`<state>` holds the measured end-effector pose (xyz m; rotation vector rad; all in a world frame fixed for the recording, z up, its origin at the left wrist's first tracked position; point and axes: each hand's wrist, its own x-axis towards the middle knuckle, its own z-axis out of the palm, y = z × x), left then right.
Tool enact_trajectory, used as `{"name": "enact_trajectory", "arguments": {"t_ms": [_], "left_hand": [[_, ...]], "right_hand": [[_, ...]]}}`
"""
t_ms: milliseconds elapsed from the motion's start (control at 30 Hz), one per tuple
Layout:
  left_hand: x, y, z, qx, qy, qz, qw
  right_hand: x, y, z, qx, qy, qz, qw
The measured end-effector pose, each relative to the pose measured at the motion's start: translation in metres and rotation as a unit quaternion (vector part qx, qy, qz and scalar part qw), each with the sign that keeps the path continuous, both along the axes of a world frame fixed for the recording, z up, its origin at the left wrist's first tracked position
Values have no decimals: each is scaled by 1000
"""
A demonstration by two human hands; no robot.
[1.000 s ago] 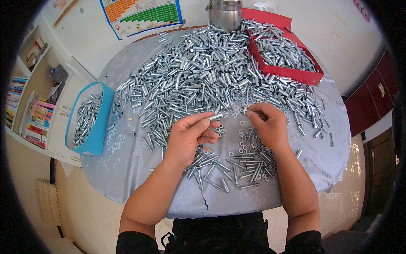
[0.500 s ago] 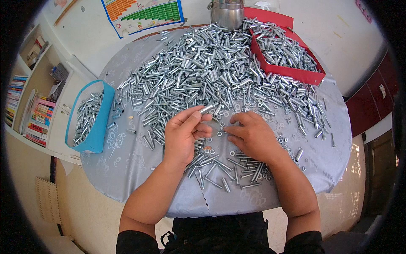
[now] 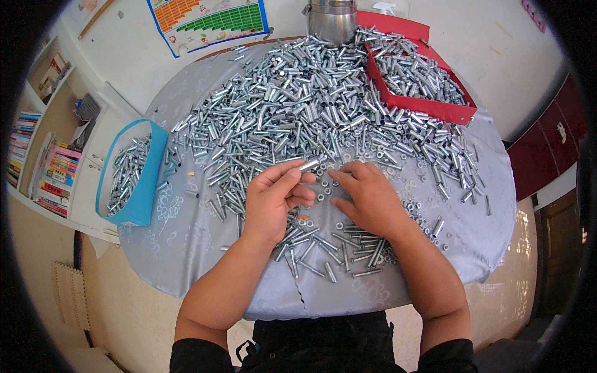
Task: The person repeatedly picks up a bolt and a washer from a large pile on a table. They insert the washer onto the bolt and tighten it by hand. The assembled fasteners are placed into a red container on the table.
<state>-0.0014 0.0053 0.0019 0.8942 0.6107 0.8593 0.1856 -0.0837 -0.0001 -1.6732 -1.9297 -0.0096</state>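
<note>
The counter [image 3: 180,267] bears a bolt pile [image 3: 280,112], far; red box [image 3: 429,112], far right; blue box [image 3: 152,180], left. Near centre, the right hand [image 3: 373,202], thumb and forefinger parted, is beside nuts [image 3: 320,198]; the left hand [image 3: 268,205] pinches a tube [image 3: 308,166].

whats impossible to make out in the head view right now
Head view:
Tube: one end covered by the left hand.
Right hand: its back hides whatever lies under the palm.
Steel pot: top cut off by the upper edge.
Blue box: floor hidden by metal parts.
</note>
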Motion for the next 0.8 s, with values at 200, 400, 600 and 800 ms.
{"name": "enact_trajectory", "arguments": {"t_ms": [200,400,600,800], "left_hand": [[0,0,-2,6,18,-11,1000],[1,-3,-2,20,43,-30,998],[2,-4,-3,28,40,-33,998],[2,-4,-3,29,46,-36,998]], "right_hand": [[6,0,0,-43,-28,-15,999],[10,2,4,0,78,-49,996],[16,-4,7,2,90,-38,995],[15,-3,3,-60,15,11,998]]}}
